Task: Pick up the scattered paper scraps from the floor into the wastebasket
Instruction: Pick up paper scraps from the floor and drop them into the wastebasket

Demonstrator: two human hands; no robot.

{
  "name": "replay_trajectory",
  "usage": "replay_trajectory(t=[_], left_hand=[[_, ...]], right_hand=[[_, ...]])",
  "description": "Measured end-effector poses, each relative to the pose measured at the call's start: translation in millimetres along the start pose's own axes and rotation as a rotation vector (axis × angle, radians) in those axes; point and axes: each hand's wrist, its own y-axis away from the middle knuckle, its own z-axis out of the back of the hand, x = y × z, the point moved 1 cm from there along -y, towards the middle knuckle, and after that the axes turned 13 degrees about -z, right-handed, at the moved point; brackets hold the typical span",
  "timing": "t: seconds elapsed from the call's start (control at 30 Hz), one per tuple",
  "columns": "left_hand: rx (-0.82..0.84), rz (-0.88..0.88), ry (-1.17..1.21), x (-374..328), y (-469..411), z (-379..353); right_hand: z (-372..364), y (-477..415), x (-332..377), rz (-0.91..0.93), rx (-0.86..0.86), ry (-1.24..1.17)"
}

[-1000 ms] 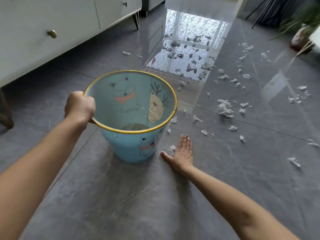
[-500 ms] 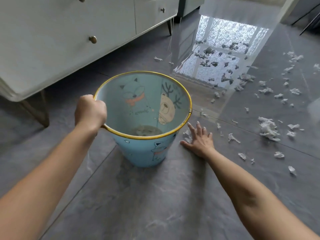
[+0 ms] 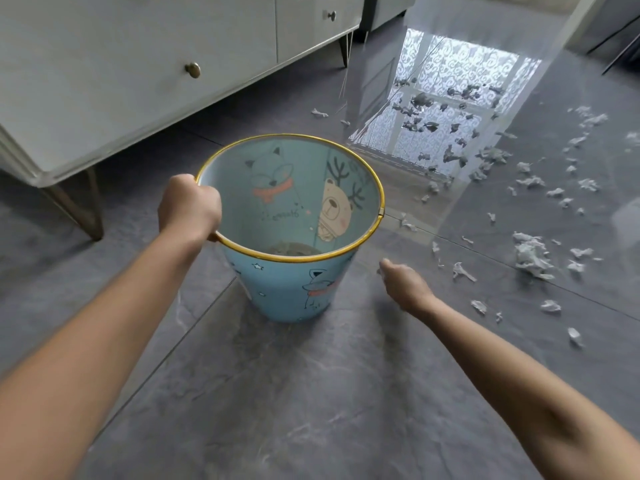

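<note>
1. The paper scraps [image 3: 462, 271] are being left scattered over the grey tiled floor [image 3: 311, 393], mostly to the right of the right hand [image 3: 403, 282] and beyond it.
2. A larger crumpled clump [image 3: 531, 254] is lying near that hand's right side, ringed by small white pieces.
3. Further scraps are being shown well beyond both hands, spread across a bright window reflection [image 3: 450, 98] on the glossy tiles.
4. The wastebasket [image 3: 287, 292], light blue with cartoon animals and a yellow rim, is being kept upright on the floor between the two hands, just to the left of the right hand.
5. Its near-left rim is being gripped by the left hand [image 3: 188, 207], the fingers curled over the edge in a fist.
6. The right hand is being held low beside the basket with its fingers curled downward. A speck of white is showing at the fingertips, but it cannot be told whether a scrap is being pinched.
7. A white cabinet [image 3: 138, 64] with brass knobs [image 3: 192, 70] and slim legs is standing beyond and to the left of the left hand.
</note>
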Motion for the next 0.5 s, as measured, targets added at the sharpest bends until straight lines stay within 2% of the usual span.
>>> replay_trajectory(t=[0.1, 0.17, 0.27, 0.4, 0.5], left_hand=[[-0.001, 0.010, -0.003, 0, 1, 1], [-0.006, 0.015, 0.008, -2, 2, 1], [-0.004, 0.013, -0.010, -8, 6, 2], [0.007, 0.012, -0.025, -10, 8, 5], [0.016, 0.017, -0.027, -7, 8, 6]], right_hand=[[49, 4, 9, -0.143, -0.288, -0.449], [90, 6, 25, -0.093, -0.414, -0.697], [143, 12, 58, 0.044, -0.440, -0.893], [180, 34, 111, 0.196, -0.402, -0.962], [185, 49, 147, 0.271, -0.291, -0.739]])
